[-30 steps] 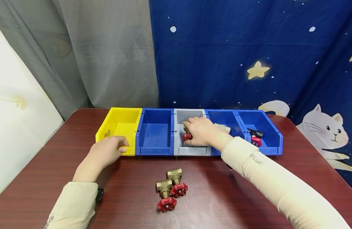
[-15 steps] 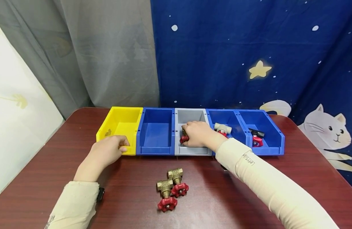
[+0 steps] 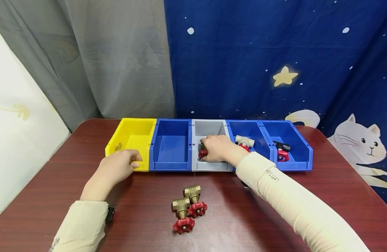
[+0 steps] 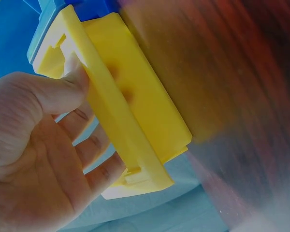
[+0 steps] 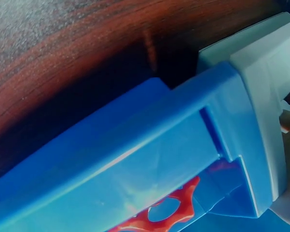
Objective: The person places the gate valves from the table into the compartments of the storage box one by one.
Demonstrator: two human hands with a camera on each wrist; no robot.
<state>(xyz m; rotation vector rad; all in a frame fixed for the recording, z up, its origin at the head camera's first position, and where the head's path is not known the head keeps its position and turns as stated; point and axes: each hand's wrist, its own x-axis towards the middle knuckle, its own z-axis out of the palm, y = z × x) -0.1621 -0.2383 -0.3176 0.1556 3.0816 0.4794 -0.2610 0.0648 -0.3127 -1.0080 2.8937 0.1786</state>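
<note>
My left hand (image 3: 117, 167) holds the front wall of the yellow bin (image 3: 113, 143). In the left wrist view, thumb and fingers lie on opposite sides of the yellow rim (image 4: 99, 79). Inside the grey bin (image 3: 211, 167), my right hand (image 3: 221, 148) grips a brass gate valve with a red handwheel (image 3: 203, 153); the hand covers part of it. Two similar brass valves lie close together on the table, one valve (image 3: 181, 208) nearer and the other valve (image 3: 193, 192) behind it. The right wrist view shows just a sliver of hand at its right edge.
A blue bin (image 3: 171, 165) stands between the yellow and grey ones. Right of the grey bin, one blue bin holds a white tee-shaped valve (image 3: 244, 141) with a red handle; the end blue bin (image 3: 301, 166) holds a black-and-red valve (image 3: 282, 150). Curtains hang behind the table (image 3: 143, 217).
My right hand has shifted slightly toward the front of the grey bin, uncovering more of the white valve beside it. The left hand stays on the yellow bin.
</note>
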